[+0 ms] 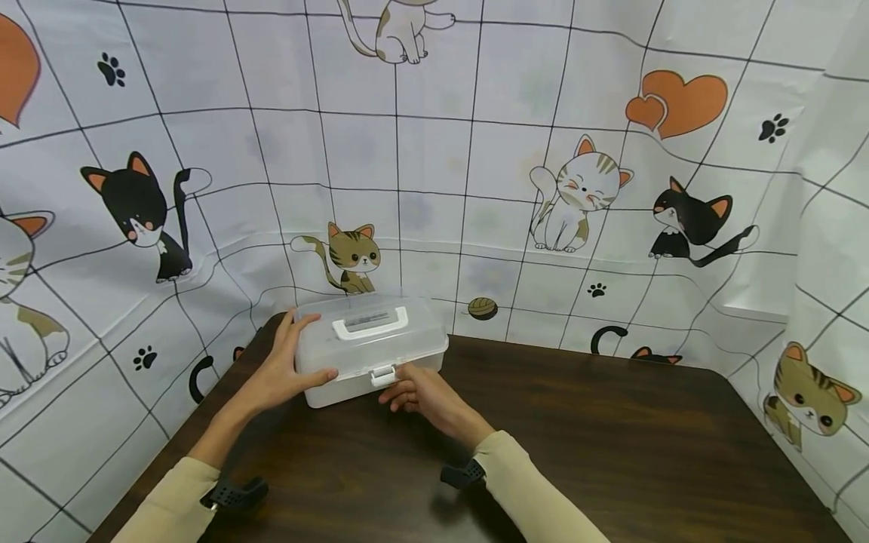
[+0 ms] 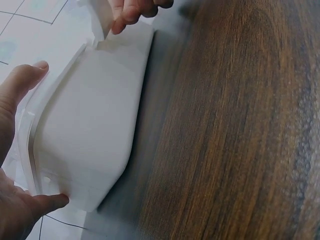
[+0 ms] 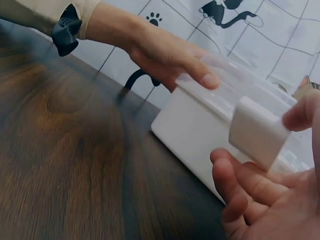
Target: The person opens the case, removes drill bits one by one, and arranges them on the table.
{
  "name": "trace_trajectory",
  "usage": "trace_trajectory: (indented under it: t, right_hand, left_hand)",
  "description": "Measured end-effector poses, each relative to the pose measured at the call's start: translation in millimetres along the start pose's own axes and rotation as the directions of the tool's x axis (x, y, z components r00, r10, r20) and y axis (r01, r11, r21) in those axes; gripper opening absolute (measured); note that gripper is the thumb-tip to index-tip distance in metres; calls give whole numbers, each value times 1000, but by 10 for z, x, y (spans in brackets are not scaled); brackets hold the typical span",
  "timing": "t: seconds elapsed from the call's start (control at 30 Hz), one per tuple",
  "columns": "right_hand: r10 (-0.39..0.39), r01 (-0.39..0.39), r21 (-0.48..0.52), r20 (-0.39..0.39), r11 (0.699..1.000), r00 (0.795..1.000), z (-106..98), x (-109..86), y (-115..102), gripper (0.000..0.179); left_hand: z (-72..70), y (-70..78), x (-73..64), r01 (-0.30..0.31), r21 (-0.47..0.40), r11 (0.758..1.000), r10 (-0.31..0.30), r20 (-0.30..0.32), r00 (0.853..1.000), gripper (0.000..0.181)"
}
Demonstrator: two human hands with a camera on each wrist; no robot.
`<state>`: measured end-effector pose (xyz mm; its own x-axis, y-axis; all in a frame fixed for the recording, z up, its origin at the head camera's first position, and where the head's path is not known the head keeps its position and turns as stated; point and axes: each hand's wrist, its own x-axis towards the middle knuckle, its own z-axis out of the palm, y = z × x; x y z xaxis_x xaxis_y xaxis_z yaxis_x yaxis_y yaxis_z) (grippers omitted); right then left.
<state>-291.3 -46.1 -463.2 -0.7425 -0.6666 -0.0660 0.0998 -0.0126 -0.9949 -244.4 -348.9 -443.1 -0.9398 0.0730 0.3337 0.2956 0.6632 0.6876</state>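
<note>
A plastic storage box [image 1: 370, 358] with a translucent lid [image 1: 414, 317] and a white base [image 2: 90, 110] sits at the table's far left. Its white carry handle [image 1: 372, 324] lies on top of the lid, which is down. My left hand [image 1: 281, 369] holds the box's left end, thumb along the front of the lid and fingers over the left side. At the front middle, my right hand [image 1: 431, 400] pinches the white latch [image 3: 257, 132] between thumb and fingers. The latch sticks out from the front wall. The box's contents cannot be made out.
The dark wooden table [image 1: 611, 437] extends to the right and front of the box. Behind it hangs a white cat-patterned sheet [image 1: 434, 166], close to the box's back. Dark bands [image 1: 234, 494] are on both wrists.
</note>
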Motion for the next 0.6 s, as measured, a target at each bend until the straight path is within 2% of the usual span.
trace_trajectory:
  t: [0.17,0.37,0.5,0.6]
  right_hand:
    - [-41,41,-16,34,999,999,-70,-40,55,32]
    - [-99,102,-168,28,980,995,-143,-62,120,36]
    - [-152,140,-315,-14,939,988,-155,-50,153,35]
    - [-204,172,-434,-30,885,978,-149,-47,179,32]
  left_hand:
    - [-17,8,-5,0,12,1000,0,2,1000,101]
    - [-23,12,-5,8,22,1000,-8,4,1000,102]
    - [-15,16,2,7,22,1000,-7,7,1000,101]
    - [-12,20,-7,11,25,1000,-11,10,1000,101]
